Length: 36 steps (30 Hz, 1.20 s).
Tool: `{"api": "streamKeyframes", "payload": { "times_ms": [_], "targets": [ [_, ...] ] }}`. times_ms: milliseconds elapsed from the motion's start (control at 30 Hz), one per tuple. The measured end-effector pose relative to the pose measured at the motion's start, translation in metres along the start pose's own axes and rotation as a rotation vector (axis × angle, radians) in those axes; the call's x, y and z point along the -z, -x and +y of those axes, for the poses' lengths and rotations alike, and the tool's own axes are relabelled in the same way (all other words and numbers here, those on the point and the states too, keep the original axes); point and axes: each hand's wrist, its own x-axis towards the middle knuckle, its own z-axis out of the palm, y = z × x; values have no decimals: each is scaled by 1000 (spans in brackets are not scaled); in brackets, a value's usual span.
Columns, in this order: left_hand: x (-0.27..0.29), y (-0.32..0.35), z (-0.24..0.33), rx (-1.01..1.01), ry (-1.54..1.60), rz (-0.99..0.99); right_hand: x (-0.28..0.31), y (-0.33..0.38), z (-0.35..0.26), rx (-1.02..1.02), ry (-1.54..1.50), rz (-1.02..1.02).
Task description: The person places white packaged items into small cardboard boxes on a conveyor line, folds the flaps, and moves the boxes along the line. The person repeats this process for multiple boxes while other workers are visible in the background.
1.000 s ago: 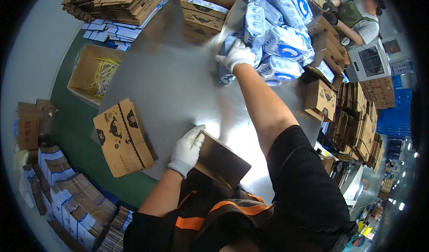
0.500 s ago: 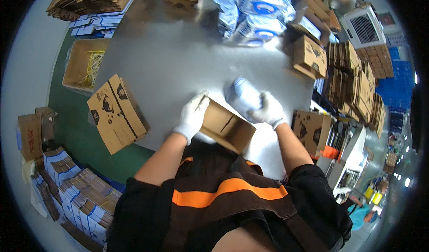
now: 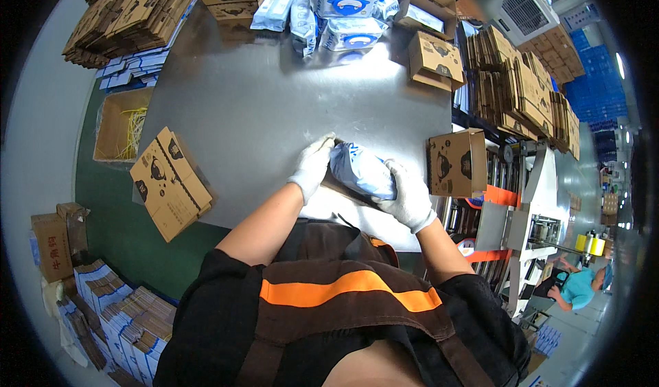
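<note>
A soft blue-and-white pack of wipes (image 3: 362,172) lies tilted in front of me, over the small brown cardboard box. Most of that box is hidden beneath the pack; only a dark lower edge shows. My left hand (image 3: 314,164), in a white glove, is closed at the box's left end, its fingertips beside the pack. Gloved in white too, my right hand (image 3: 408,198) grips the pack's right end, thumb on top. More packs of wipes (image 3: 350,35) are heaped at the far side of the metal table (image 3: 226,112).
A folded printed carton (image 3: 171,181) overhangs the table's left edge. Small boxes stand at the right, one closed (image 3: 437,61) and one near the rollers (image 3: 456,162). Flattened cartons (image 3: 515,78) are stacked beyond. A bin of yellow straps (image 3: 123,126) sits at left.
My right hand has brought the pack leftward and down over the box, whose open inside was visible before. My left hand has shifted slightly right. The whole view has turned somewhat.
</note>
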Motion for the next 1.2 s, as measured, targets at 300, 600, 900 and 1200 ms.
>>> {"api": "streamKeyframes", "payload": {
  "times_ms": [300, 600, 900, 1200],
  "targets": [
    [-23, 1, -15, -48, -74, -18, -21, 6, -8, 152, 321, -215],
    [261, 33, 5, -281, -511, 1157, 10, 57, 65, -413, 321, -379],
    [343, 103, -15, 658, -940, 1143, -102, -110, -65, -293, -281, -417],
    [248, 69, 0, 217, -789, 901, -263, -155, -95, -638, -1217, -179]
  ]
}}
